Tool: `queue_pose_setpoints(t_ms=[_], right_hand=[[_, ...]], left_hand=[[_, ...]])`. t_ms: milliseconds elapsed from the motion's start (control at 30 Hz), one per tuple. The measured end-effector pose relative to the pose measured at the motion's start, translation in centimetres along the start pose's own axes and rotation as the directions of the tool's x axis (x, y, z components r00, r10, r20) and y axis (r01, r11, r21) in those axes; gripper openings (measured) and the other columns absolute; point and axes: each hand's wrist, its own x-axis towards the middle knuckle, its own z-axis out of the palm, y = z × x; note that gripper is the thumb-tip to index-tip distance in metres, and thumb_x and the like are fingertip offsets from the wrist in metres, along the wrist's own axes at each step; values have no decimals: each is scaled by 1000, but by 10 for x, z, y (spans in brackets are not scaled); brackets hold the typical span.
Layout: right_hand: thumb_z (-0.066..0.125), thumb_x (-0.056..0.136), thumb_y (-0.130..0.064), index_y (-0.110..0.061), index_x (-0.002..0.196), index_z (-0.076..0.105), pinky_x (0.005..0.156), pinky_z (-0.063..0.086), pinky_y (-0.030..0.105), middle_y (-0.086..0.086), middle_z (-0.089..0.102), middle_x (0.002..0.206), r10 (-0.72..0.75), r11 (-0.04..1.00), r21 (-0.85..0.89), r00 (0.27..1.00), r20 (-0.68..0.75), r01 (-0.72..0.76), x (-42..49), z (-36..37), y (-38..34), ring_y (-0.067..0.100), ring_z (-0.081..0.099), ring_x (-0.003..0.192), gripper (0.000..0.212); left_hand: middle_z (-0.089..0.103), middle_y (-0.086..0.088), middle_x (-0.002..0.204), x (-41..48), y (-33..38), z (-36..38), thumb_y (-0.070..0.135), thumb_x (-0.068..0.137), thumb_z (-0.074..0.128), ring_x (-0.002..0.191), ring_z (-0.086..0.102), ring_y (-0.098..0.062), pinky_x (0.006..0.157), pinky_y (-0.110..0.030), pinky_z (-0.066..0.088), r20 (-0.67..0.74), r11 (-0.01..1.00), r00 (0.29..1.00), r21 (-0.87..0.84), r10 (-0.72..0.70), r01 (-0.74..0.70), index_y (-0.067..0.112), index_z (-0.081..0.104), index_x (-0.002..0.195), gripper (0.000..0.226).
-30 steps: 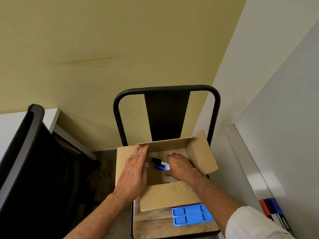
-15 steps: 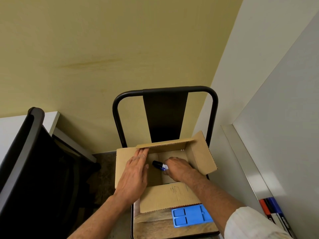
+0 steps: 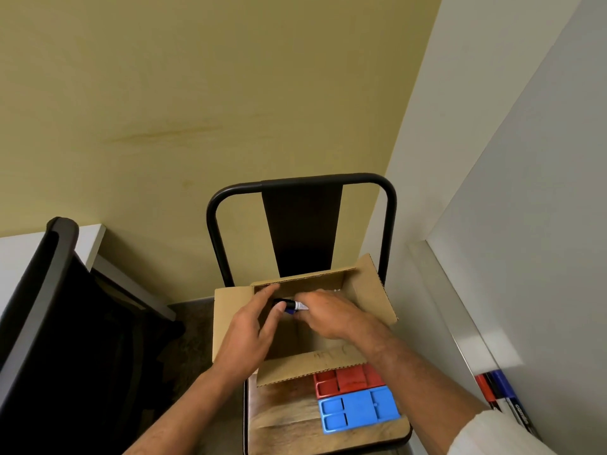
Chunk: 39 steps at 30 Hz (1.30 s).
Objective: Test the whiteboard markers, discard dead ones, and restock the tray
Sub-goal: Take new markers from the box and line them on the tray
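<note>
I think this is an office or a meeting room. Well to the right of the fingers (image 3: 267, 291) a big whiteboard (image 3: 542, 224) is on the wall. It has a metal tray (image 3: 460, 323) along its bottom edge, with red, black and blue markers (image 3: 502, 392) lying in it. Well to the left of the fingers I see a white desk (image 3: 19, 254) and a black office chair (image 3: 39, 290) just beside it. Beyond the fingers is a plain yellow wall (image 3: 197, 93).
</note>
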Motion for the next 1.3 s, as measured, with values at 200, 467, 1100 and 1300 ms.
queue_pose_setpoints(t_ms=[200,467,1100,1300], right_hand=[[54,100,-36,-27,130,55,88,50,37,0,64,118,-34,997,67,999,12,33,-36,-48,-39,19,61,103,31],[55,100,-37,-21,123,57,69,47,28,4,67,104,-22,963,269,999,45,9,-90,-79,-81,17,65,89,29],[63,97,-35,-15,118,61,61,54,24,2,68,89,367,662,715,929,-44,-227,-254,-24,-101,10,66,70,29],[70,92,-34,-17,110,68,62,55,23,5,73,96,567,434,889,810,-148,-141,-344,17,-80,13,67,76,25]], left_hand=[[72,21,113,-3,49,-22,41,101,49,111,62,7,93,-13,50,-84,983,994,-161,74,-87,26,67,128,35],[71,7,76,-13,87,-50,42,95,57,74,70,-15,63,-28,58,-148,945,978,-273,145,-182,22,72,90,26],[71,-6,68,-91,141,-2,35,84,73,63,67,-27,60,-40,55,216,849,918,-494,331,-190,21,70,70,20],[69,-11,64,-128,163,43,24,89,73,58,67,-23,56,-32,55,315,841,890,-526,330,-126,3,68,73,27]])
